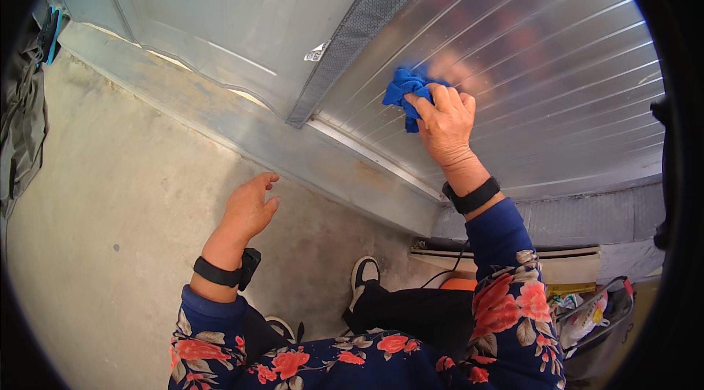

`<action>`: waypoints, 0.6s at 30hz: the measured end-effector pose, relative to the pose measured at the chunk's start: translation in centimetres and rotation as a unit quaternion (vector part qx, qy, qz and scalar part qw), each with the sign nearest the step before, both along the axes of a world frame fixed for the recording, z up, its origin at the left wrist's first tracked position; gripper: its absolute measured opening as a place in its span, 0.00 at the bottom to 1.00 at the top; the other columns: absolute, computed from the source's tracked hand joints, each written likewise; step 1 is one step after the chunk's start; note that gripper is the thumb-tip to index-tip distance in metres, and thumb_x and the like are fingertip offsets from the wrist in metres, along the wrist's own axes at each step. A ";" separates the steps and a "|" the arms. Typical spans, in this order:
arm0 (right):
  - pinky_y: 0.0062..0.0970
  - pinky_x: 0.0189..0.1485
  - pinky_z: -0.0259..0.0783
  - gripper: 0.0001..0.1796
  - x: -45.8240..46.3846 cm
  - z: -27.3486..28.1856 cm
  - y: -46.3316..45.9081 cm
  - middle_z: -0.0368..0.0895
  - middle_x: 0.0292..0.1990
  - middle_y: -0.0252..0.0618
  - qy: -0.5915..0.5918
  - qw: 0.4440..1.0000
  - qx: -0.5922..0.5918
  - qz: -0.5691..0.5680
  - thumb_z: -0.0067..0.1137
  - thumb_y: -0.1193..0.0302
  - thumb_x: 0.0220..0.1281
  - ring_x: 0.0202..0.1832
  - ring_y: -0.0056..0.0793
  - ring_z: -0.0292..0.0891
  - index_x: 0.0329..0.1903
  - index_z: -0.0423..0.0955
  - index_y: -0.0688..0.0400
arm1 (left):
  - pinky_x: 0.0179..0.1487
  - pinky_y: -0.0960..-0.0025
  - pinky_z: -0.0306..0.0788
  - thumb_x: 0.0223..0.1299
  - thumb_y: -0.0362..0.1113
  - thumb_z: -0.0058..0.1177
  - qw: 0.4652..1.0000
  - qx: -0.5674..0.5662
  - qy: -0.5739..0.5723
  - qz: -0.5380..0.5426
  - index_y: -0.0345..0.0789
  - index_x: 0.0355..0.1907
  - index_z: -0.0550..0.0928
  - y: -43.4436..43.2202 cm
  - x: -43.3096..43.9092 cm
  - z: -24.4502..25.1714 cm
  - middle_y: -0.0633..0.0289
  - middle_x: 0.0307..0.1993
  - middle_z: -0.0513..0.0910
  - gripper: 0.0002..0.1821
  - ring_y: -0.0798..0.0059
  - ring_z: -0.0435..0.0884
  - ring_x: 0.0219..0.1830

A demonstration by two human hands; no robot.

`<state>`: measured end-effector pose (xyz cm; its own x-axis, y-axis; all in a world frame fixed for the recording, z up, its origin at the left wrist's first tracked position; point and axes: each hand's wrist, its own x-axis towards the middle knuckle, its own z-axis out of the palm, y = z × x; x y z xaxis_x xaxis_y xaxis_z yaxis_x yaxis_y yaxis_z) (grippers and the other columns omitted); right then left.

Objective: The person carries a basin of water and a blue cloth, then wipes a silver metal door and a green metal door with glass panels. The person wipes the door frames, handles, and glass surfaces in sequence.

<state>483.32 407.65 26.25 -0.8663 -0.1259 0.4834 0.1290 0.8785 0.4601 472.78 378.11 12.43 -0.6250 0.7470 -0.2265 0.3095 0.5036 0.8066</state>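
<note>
A crumpled blue cloth (pixel 404 92) is gripped in my right hand (pixel 450 120) and pressed against a ribbed, shiny metal panel (pixel 528 120). The panel reflects the hand and the cloth dimly. My left hand (pixel 250 206) hangs over the concrete floor with nothing in it. Its fingers are slightly bent, with the thumb apart from them. It is nearest to the grey sill (pixel 330 162) along the foot of the panel and touches nothing.
A grey fabric strip (pixel 352 32) with a white tag (pixel 316 53) runs beside the panel. Left of it stands a pale door panel (pixel 220 10). Dark fabric (pixel 25 131) hangs at the far left. A metal-framed holder with packets (pixel 591 318) and a black cable (pixel 454 266) lie at lower right.
</note>
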 end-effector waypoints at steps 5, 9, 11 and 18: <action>0.26 0.37 0.71 0.23 4.5 18.0 2.5 0.76 0.38 0.31 0.210 0.970 0.115 -0.047 0.64 0.77 0.41 0.38 0.29 0.74 0.44 0.77 0.41 | 0.44 0.62 0.71 0.48 0.34 0.57 0.997 -0.014 0.039 -0.065 0.37 0.49 0.74 2.4 1.0 -1.3 0.53 0.39 0.80 0.21 0.57 0.78 0.41; 0.21 0.37 0.72 0.18 5.8 21.7 5.1 0.74 0.36 0.30 0.329 0.934 0.112 -0.088 0.65 0.71 0.49 0.37 0.25 0.74 0.44 0.77 0.41 | 0.45 0.62 0.71 0.49 0.35 0.56 0.996 -0.017 0.031 -0.076 0.37 0.49 0.73 2.6 1.1 -1.6 0.53 0.40 0.80 0.21 0.56 0.78 0.43; 0.22 0.37 0.72 0.18 4.9 18.3 5.2 0.74 0.35 0.31 0.350 0.929 0.108 -0.056 0.65 0.73 0.47 0.36 0.27 0.73 0.43 0.78 0.42 | 0.47 0.61 0.70 0.49 0.36 0.56 0.997 -0.032 0.011 -0.070 0.38 0.48 0.74 2.2 0.9 -1.5 0.54 0.42 0.80 0.20 0.56 0.77 0.45; 0.27 0.35 0.56 0.10 0.3 -4.9 1.1 0.74 0.34 0.27 0.077 0.996 0.007 0.055 0.62 0.68 0.37 0.34 0.22 0.69 0.29 0.79 0.45 | 0.46 0.61 0.71 0.50 0.33 0.56 0.997 -0.077 0.022 -0.023 0.37 0.49 0.73 -1.3 0.3 -1.0 0.53 0.41 0.80 0.21 0.57 0.78 0.44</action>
